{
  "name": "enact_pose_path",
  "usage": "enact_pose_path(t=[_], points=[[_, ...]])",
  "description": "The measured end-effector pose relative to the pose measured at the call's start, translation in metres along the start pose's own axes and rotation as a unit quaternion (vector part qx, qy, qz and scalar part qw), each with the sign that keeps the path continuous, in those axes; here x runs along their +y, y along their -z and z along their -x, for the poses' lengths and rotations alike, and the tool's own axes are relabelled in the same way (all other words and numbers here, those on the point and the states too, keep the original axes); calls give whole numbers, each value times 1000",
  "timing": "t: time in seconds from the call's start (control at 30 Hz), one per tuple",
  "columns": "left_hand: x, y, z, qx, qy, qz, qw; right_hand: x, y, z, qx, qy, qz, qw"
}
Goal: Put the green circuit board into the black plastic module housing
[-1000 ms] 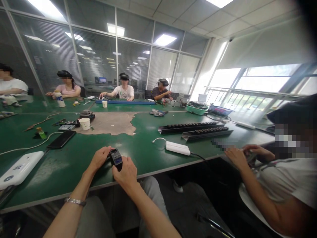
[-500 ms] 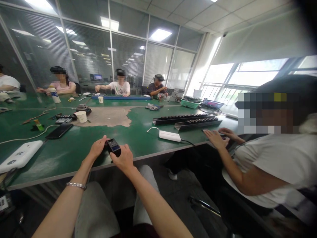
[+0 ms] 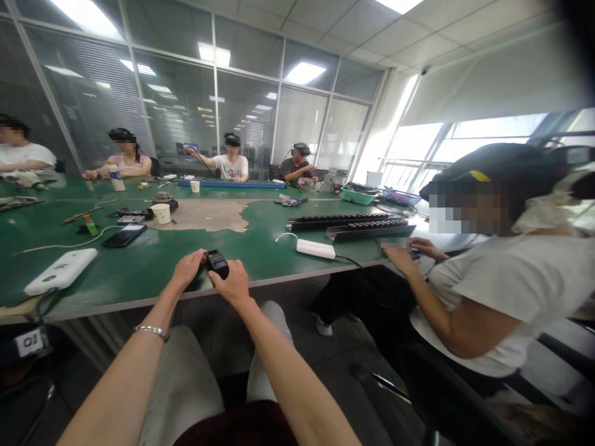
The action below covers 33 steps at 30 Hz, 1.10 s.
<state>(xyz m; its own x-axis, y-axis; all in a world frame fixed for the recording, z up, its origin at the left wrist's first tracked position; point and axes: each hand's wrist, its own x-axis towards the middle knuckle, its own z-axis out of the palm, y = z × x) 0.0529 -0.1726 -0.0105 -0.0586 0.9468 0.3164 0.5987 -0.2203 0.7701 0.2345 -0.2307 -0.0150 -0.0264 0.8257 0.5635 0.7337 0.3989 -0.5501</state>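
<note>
A small black device [image 3: 216, 265] is being clasped by the right hand [image 3: 235, 285] over the near part of the green table [image 3: 263, 257]. The left hand [image 3: 188, 270] is being held at the device's left side; whether its fingers are being closed on anything cannot be told. Farther out, a dark phone [image 3: 124, 235], a paper cup [image 3: 161, 214] and two black rails [image 3: 372, 230] are being supported.

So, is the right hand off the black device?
No, the right hand holds the black device, its thumb at the near end.
</note>
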Motion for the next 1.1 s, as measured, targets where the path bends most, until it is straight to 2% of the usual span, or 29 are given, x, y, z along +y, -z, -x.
enact_pose_path(t=[0.4, 0.63, 0.93, 1.0, 1.1], points=[[4, 0, 1, 22, 29, 42, 998, 3, -4, -2, 20, -6, -43, 999], [-8, 0, -5, -1, 45, 95, 995, -2, 2, -13, 53, -28, -79, 995], [-9, -2, 0, -48, -7, 110, 993, 7, 23, -37, 67, -72, -120, 988], [-10, -4, 3, -63, -28, 77, 995, 15, 28, -41, 78, -89, -113, 987], [-8, -8, 7, -74, -90, -38, 992, 31, 35, -44, 90, -105, -93, 986]])
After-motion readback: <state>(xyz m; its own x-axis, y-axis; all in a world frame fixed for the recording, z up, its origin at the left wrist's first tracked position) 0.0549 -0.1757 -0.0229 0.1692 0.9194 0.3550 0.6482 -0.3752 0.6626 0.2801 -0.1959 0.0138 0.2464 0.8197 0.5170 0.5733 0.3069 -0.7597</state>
